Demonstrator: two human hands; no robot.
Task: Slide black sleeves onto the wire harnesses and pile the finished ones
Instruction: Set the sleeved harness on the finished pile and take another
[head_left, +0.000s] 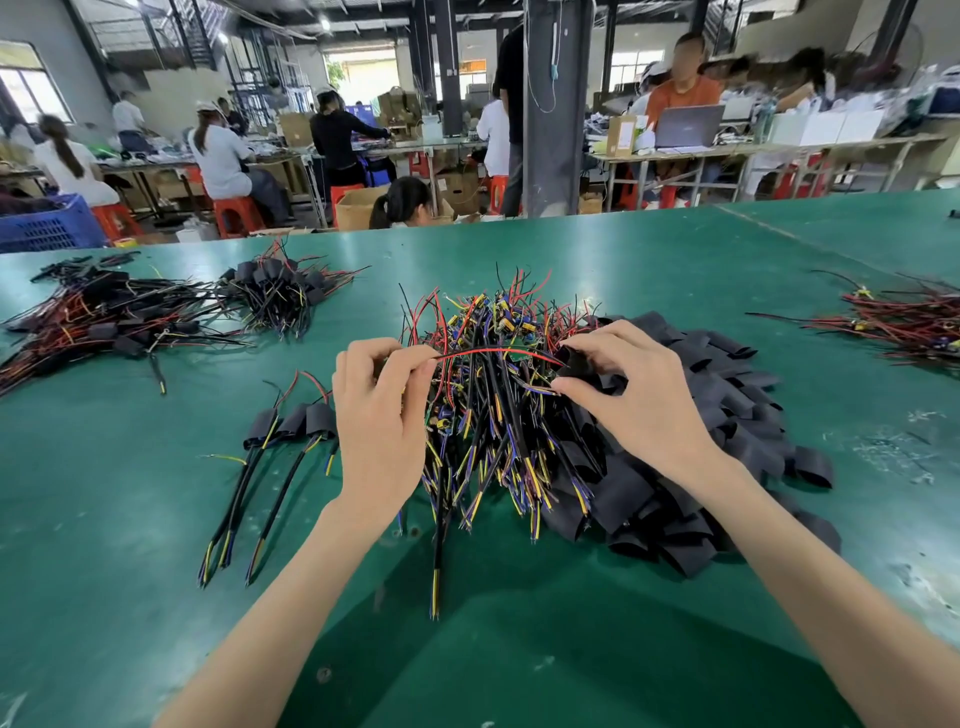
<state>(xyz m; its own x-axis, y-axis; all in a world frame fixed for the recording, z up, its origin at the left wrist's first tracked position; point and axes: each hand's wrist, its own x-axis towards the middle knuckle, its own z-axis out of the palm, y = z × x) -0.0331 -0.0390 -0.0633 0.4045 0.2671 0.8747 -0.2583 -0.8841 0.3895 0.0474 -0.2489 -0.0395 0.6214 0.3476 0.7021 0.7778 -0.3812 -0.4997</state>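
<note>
Left hand pinches a red harness lead; right hand grips a black sleeve at its far end, above the central heap. Recommend bunching the leads and holding the sleeve mouth open.

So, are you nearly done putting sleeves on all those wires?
Not nearly. Done: sleeved harnesses lie in piles at the left. In hand: the left hand pinches a red wire, the right hand a black sleeve. Left: the big unsleeved pile in the middle.
</note>
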